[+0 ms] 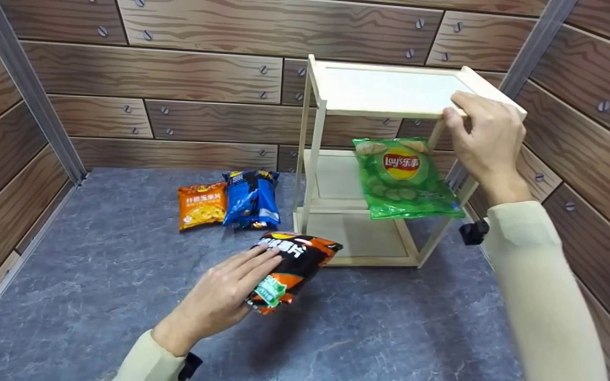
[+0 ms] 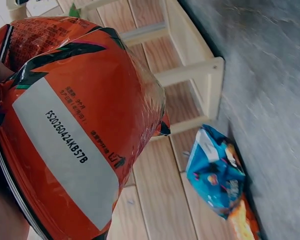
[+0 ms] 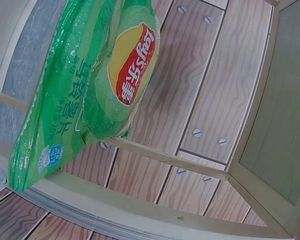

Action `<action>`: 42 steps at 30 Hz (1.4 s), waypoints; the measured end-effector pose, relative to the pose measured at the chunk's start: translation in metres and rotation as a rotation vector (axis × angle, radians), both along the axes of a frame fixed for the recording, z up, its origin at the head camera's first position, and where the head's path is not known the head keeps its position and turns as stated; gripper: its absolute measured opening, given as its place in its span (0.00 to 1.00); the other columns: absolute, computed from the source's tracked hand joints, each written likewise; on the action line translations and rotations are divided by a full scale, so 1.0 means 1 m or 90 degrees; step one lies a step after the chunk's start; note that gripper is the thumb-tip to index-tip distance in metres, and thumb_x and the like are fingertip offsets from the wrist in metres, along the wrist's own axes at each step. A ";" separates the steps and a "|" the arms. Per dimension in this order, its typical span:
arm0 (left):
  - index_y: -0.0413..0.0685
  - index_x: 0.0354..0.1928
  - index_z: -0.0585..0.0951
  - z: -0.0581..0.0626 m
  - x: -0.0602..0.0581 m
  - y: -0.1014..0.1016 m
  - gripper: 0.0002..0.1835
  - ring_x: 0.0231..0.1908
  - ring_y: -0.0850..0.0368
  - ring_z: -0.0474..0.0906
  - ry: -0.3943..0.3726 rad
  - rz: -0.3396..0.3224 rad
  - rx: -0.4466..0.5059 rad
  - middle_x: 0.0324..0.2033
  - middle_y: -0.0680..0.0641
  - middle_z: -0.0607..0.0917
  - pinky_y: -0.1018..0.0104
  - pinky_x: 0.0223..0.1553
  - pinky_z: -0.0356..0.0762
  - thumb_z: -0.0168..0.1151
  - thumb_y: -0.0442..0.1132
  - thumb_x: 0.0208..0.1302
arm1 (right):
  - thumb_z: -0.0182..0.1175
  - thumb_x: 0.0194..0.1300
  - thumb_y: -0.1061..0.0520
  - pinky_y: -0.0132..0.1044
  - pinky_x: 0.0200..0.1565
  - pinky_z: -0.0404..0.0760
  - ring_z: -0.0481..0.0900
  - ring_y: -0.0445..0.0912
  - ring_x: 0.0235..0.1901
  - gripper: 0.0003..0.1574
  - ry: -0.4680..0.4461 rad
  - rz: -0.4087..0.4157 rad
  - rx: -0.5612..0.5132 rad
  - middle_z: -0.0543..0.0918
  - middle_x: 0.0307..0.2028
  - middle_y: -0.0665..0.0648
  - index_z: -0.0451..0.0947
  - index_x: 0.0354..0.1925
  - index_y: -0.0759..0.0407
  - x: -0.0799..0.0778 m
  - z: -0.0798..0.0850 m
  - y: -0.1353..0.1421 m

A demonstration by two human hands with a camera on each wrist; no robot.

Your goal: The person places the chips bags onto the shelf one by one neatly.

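My left hand holds a black and orange bag of chips, fingers laid across its printed front, above the table before the rack. Its orange back with a white date panel fills much of the left wrist view. My right hand grips the front right edge of the top board of a light wooden shelf rack, thumb at the front edge. Below that board, a green Lay's chip bag lies tilted on the middle level, jutting out past the front. The right wrist view shows this green bag close up.
On the grey marbled table, left of the rack, lie an orange snack bag and a blue snack bag side by side. Wood-patterned walls with metal corner posts enclose the table at the back and sides.
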State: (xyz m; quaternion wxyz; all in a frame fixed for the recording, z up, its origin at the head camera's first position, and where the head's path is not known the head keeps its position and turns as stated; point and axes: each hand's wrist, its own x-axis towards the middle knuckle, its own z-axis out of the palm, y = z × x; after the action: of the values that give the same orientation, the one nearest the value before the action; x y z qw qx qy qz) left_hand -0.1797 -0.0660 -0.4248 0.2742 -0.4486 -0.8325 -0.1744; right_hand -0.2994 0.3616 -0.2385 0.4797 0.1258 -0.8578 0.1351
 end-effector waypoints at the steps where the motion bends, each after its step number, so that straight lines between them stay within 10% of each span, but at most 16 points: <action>1: 0.48 0.70 0.70 0.002 0.000 0.002 0.43 0.66 0.49 0.73 0.010 -0.010 0.008 0.67 0.47 0.75 0.53 0.61 0.77 0.74 0.30 0.48 | 0.48 0.66 0.37 0.59 0.57 0.70 0.82 0.59 0.54 0.32 0.001 -0.001 0.001 0.87 0.52 0.55 0.85 0.50 0.55 0.000 0.000 0.000; 42: 0.38 0.66 0.72 0.079 -0.015 0.073 0.33 0.66 0.46 0.73 0.089 -0.168 0.189 0.65 0.40 0.77 0.58 0.67 0.71 0.69 0.35 0.59 | 0.49 0.64 0.37 0.58 0.57 0.70 0.82 0.59 0.54 0.31 0.000 0.003 -0.010 0.87 0.52 0.54 0.85 0.51 0.53 -0.001 0.000 0.000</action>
State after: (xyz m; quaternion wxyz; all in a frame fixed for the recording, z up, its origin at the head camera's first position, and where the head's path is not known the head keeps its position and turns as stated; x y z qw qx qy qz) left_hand -0.1944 0.0067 -0.3456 0.3691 -0.5197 -0.7106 -0.2978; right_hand -0.3001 0.3617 -0.2387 0.4805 0.1239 -0.8563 0.1431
